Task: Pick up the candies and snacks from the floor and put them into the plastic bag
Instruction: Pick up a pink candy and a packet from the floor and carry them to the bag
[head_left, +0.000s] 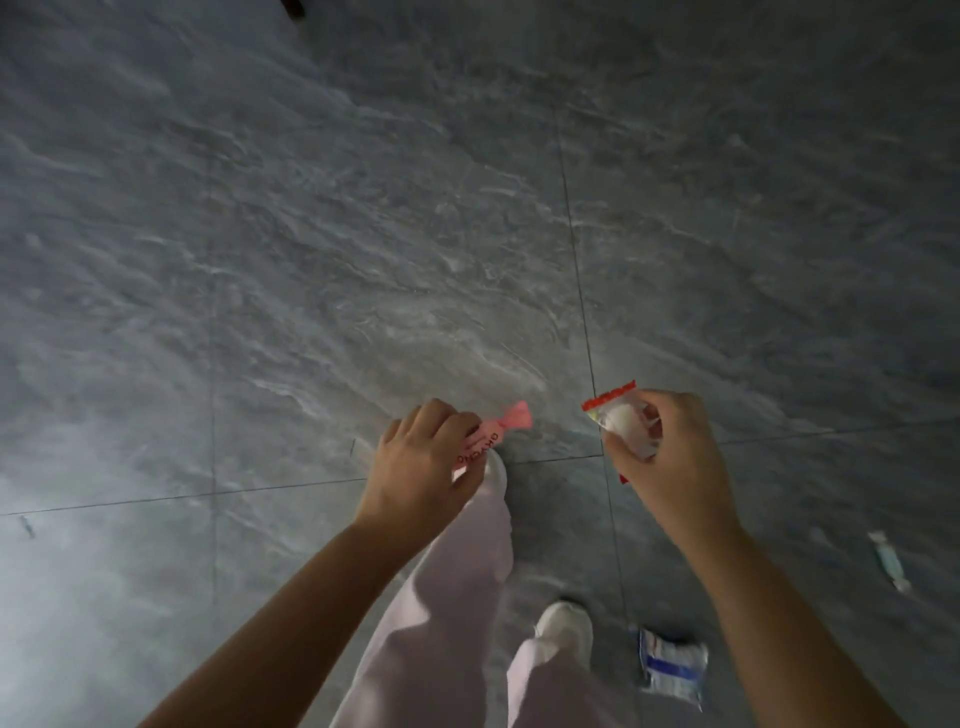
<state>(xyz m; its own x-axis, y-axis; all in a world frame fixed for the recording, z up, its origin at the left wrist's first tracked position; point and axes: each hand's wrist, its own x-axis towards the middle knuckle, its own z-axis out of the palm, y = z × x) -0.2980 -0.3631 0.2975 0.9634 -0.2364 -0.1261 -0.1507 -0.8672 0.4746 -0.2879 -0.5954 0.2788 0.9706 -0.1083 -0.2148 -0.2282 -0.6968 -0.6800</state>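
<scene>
My left hand (415, 460) is closed around a pink twist-wrapped candy (501, 428) with dark lettering; one twisted end sticks out to the right. My right hand (670, 457) grips a small clear snack packet with red edges (621, 415) and a white piece inside. Both hands are held above the grey floor. A white and blue snack packet (672, 670) lies on the floor near my right foot. A pale bluish twist-wrapped candy (891, 561) lies further right. No plastic bag is in view.
The floor is grey marbled tile (363, 234) with thin dark joints. My legs in pale trousers (457, 597) and a white shoe (566, 623) fill the bottom centre. A small dark object (293, 8) shows at the top edge.
</scene>
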